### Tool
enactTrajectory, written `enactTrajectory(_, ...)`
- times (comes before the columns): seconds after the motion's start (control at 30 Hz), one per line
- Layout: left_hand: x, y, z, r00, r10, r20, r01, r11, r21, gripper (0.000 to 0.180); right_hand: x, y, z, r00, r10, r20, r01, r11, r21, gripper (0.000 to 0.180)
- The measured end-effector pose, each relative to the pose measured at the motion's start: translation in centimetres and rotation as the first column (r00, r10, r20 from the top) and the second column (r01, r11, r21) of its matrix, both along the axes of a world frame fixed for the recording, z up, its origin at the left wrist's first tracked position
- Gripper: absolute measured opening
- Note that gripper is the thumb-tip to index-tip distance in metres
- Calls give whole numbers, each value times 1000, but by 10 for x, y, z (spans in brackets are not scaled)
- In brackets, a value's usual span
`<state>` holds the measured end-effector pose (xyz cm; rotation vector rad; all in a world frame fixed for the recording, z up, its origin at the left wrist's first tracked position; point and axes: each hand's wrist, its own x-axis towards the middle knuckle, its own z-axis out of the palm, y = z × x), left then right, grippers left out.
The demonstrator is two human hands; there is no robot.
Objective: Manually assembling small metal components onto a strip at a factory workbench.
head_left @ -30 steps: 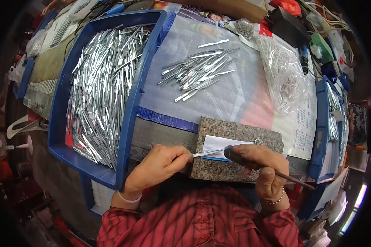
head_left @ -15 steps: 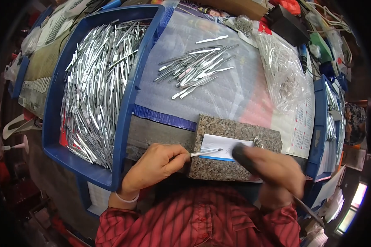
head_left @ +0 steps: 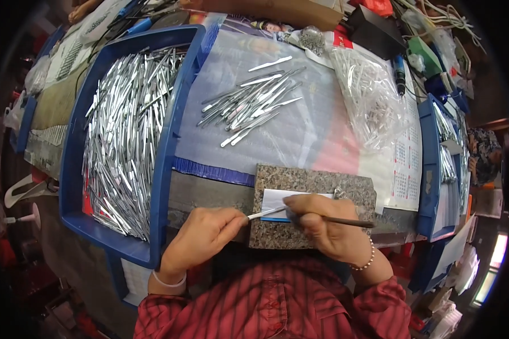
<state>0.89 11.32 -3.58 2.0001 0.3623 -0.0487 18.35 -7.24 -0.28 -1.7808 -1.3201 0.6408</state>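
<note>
My left hand [head_left: 206,234] is closed in a pinch on the end of a slim silver metal strip [head_left: 268,213]. The strip points right, over a white paper pad with a blue edge [head_left: 274,198] on a speckled granite slab [head_left: 300,176]. My right hand [head_left: 331,223] is closed round a tool with a slim dark-brown handle [head_left: 348,221], which sticks out to the right. Its fingertips are at the strip's right end; the tool's other end is hidden by the fingers.
A blue tray [head_left: 169,164] full of similar strips stands at the left. Past the slab lies a loose pile of strips [head_left: 249,101] on a plastic-covered sheet. A clear plastic bag [head_left: 373,107] lies to its right, and another blue bin [head_left: 432,164] stands at the right edge.
My right hand, blurred and farther right before, has moved left and down onto the strip's right end. My left hand still grips the strip. The whole view has shifted slightly.
</note>
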Motion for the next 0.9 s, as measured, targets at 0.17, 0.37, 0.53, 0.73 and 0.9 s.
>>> enactTrajectory(0.17, -5, -29, 21, 963, 119, 242, -124, 992, 4, 16, -1, -48, 18, 881, -395, -259, 453, 864, 222, 64)
enactTrajectory(0.37, 34, -41, 8, 880, -58, 471, -158, 901, 405, 23, -3, -74, 14, 882, -439, -169, 470, 817, 333, 69)
enactTrajectory(0.53, 39, -40, -23, 869, -181, 460, -142, 800, 583, 28, 8, -61, 3, 910, -401, -104, 414, 878, 239, 51)
enactTrajectory(0.73, 41, -37, -17, 870, -257, 422, -73, 778, 624, 32, -2, -52, 29, 956, -273, -105, 291, 845, 449, 28)
enactTrajectory(0.9, 40, -36, -18, 869, -220, 444, -77, 824, 561, 29, 7, -5, -4, 958, 46, 282, -67, 995, 67, 18)
